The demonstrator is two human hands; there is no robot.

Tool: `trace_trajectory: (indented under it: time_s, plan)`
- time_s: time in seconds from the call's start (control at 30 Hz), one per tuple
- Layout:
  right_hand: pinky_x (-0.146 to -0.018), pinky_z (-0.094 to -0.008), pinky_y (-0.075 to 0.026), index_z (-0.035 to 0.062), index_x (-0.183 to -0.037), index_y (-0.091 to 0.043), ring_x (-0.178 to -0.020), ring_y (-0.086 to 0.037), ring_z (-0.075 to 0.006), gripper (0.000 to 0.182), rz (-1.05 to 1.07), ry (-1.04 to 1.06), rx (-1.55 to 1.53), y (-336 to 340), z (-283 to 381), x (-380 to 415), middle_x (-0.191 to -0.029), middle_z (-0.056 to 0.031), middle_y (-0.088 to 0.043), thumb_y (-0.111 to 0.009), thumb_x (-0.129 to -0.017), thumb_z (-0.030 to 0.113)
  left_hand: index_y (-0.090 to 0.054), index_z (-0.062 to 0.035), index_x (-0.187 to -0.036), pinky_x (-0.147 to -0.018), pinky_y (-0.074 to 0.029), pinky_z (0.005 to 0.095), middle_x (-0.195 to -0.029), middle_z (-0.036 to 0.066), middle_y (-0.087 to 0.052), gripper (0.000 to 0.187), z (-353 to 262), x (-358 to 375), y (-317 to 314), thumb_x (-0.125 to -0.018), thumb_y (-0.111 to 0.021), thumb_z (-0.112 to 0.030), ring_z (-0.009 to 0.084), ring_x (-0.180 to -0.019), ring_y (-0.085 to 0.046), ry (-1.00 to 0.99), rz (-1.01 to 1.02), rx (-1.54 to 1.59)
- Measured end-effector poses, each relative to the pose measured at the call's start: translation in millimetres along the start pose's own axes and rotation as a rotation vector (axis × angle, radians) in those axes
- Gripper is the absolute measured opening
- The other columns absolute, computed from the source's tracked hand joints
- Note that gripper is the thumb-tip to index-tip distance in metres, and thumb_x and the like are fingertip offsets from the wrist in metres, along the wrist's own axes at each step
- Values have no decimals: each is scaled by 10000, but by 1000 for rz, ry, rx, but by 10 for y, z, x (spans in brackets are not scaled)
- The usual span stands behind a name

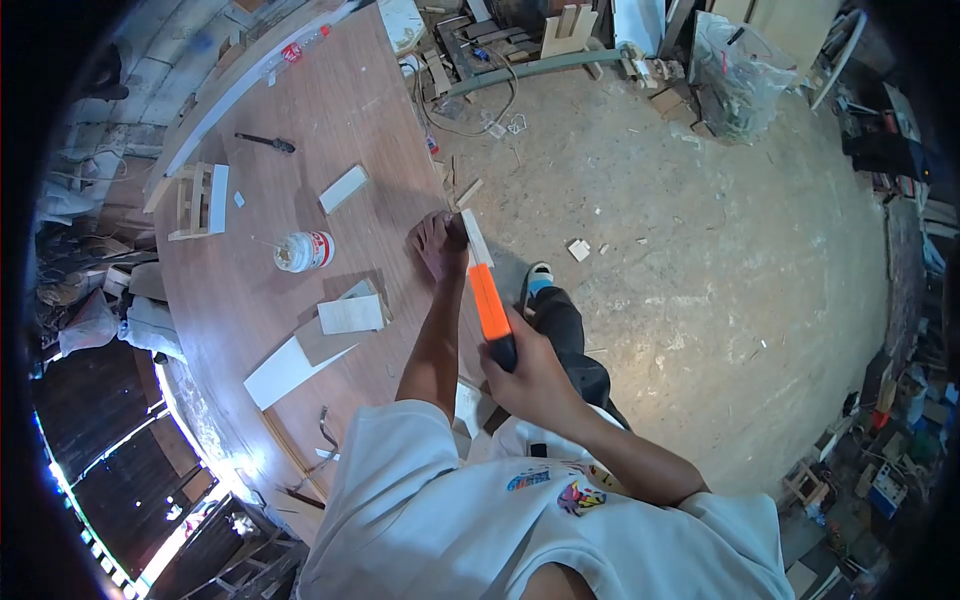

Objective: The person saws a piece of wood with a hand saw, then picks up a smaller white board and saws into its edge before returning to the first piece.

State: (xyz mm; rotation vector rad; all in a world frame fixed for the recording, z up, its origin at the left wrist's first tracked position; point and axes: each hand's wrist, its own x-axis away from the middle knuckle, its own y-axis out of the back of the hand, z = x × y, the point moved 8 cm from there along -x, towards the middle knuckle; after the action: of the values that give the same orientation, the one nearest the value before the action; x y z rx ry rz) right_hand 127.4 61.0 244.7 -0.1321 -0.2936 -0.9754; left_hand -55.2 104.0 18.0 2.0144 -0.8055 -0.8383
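My right hand [532, 372] is wrapped round the black grip of a tool with a bright orange body [488, 300]. From its far end a pale, narrow strip [476, 238] runs along the table edge; I cannot tell whether this is the tool's blade or a piece of wood. My left hand [438, 243] lies on the brown table [250, 340] at that edge, fingers spread, close beside the strip. Left of it are a white-faced block [344, 189], another white block [351, 315] and a larger white angled piece [290, 372].
An open jar [303, 251] with a red-and-white label stands on the table. Around it are a small wooden frame [201, 202], a dark tool [265, 143] and a bottle [305, 43]. Wood scraps [579, 249] lie on the concrete floor [700, 270]; a clear plastic bag [742, 80] stands behind.
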Motion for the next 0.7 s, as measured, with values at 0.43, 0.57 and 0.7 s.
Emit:
trace_trajectory:
  time_s: [0.43,0.57,0.7]
  plan:
    - [-608,-335,-438,-20,-896,-509,-631,-512,-178,141,-6,-79,121,-81,-301,-499,-674,-147,-517,-543,-772,37,-581,-141,-1056,-925,-340,396,-1072,49,-567,262,1,64,21,-803,-523,-179,239,-1087,-483,-96,-68,1]
    - [-621,-331,-435,-18,-899,-510,-637,-508,-183,134,-82,7,40,-14,-253,-243,-698,-139,-526,-550,-787,44,-586,-137,-970,-874,-366,390,-998,46,-586,161,-71,-32,49,-831,-515,-178,253,-1000,-523,-75,-37,81]
    - [-620,-340,-434,-22,-897,-511,-629,-514,-215,145,-109,-45,62,-128,-1050,-1194,-683,-157,-528,-549,-776,48,-580,-141,-1030,-871,-367,396,-997,48,-578,221,12,77,-104,-845,-509,-236,249,-1015,-522,-160,100,-26]
